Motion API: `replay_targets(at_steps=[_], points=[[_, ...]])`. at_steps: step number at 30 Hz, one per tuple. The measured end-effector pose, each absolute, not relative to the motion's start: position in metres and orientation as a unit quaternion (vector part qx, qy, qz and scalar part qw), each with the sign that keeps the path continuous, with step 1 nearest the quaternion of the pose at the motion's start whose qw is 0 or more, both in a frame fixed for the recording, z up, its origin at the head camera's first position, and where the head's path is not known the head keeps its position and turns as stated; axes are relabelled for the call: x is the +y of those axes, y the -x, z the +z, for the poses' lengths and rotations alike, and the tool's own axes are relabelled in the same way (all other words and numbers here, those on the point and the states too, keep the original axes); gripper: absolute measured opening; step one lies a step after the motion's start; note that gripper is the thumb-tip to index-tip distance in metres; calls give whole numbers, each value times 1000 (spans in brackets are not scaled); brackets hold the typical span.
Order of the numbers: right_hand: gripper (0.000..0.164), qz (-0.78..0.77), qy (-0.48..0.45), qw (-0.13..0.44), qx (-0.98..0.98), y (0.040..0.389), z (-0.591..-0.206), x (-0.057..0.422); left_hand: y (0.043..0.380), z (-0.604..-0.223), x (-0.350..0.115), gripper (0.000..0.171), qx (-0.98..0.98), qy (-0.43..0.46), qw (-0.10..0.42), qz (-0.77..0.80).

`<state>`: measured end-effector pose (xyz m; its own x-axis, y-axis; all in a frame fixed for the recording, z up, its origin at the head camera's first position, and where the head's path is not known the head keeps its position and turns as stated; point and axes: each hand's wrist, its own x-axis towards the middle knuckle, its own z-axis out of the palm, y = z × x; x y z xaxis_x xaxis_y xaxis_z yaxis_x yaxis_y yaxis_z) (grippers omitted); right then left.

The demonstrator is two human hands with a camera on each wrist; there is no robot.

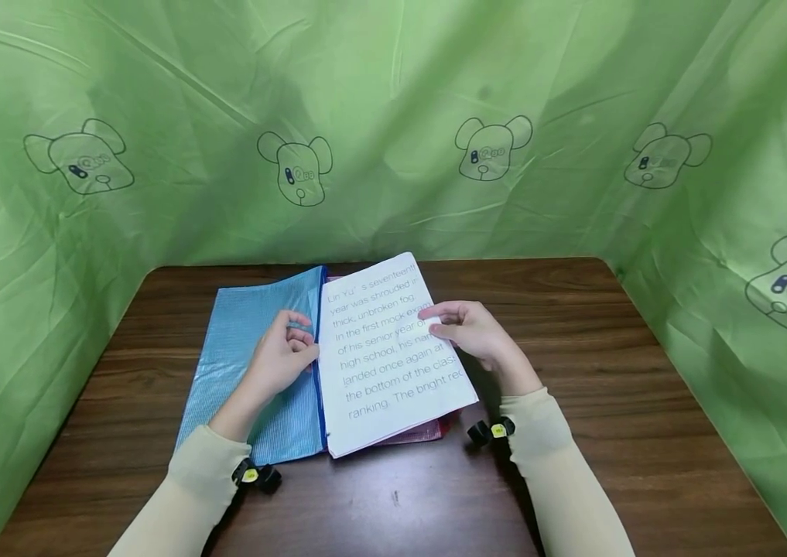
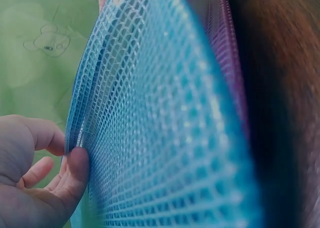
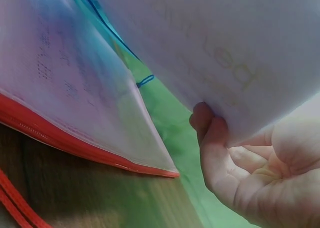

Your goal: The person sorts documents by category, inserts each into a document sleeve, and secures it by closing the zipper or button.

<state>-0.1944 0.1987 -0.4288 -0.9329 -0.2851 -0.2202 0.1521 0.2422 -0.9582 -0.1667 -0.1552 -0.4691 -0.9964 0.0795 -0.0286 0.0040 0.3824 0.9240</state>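
Observation:
A blue mesh zipper pouch (image 1: 254, 317) lies on the left of the table, its zipper side raised. My left hand (image 1: 280, 354) pinches that edge between thumb and fingers, as the left wrist view shows on the blue mesh (image 2: 165, 118). White sheets of paper (image 1: 379, 379) with large printed English text stand out at the pouch's right edge; whether their left side is inside cannot be told. With thumb and fingers my right hand (image 1: 473, 333) pinches the sheets' right edge. Under the paper lies a pink pouch (image 1: 422, 433), whose red zipper edge (image 3: 90, 153) shows in the right wrist view.
The pouches and paper rest on a dark brown wooden table (image 1: 574, 348). Green curtain fabric (image 1: 393, 116) with bear-head drawings surrounds it at the back and sides. A red cord (image 3: 17, 200) hangs near the pink pouch in the right wrist view.

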Motion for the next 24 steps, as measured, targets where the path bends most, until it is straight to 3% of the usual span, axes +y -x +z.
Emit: replay_targets(at_steps=[24], points=[[27, -591, 14, 68, 804, 185, -426, 178, 158, -465, -148, 45, 842, -48, 47, 536]])
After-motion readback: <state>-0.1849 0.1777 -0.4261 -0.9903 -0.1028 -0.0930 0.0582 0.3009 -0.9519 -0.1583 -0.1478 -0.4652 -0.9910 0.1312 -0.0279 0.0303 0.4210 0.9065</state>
